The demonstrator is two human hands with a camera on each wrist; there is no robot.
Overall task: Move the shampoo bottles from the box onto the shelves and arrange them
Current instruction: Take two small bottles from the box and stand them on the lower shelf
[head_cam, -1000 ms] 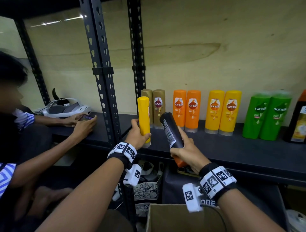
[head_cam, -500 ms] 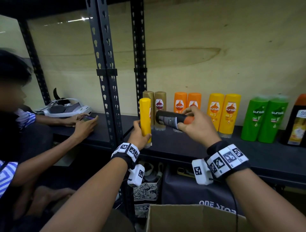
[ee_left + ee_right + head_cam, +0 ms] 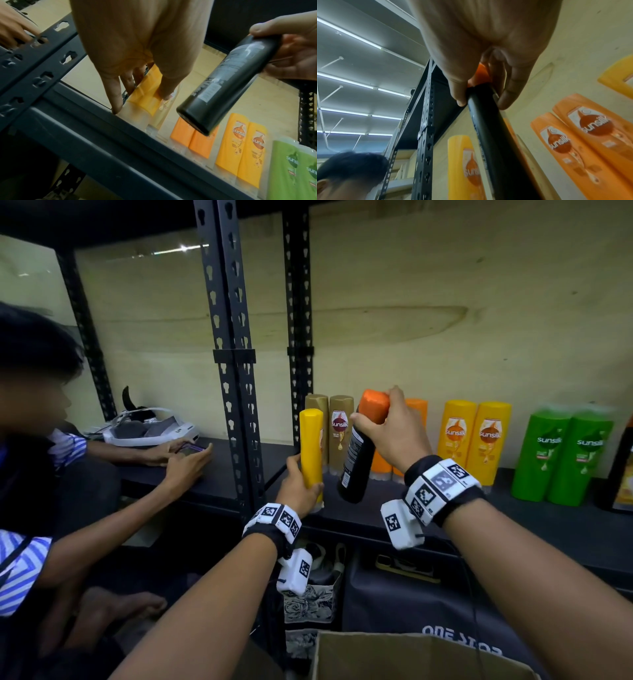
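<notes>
A moment ago my right hand [image 3: 394, 429] held the black bottle [image 3: 356, 455] lying sideways; now I have turned it so its orange cap [image 3: 375, 405] points up, and my fingers are wrapped round the top. It hangs tilted just above the dark shelf [image 3: 534, 518]. My left hand [image 3: 297, 487] still grips the yellow bottle [image 3: 311, 455], standing upright at the shelf's front edge. Gold, orange, yellow and green bottles line the back by a pale wall. The cardboard box [image 3: 404, 657] sits below. Another person sits at my left.
</notes>
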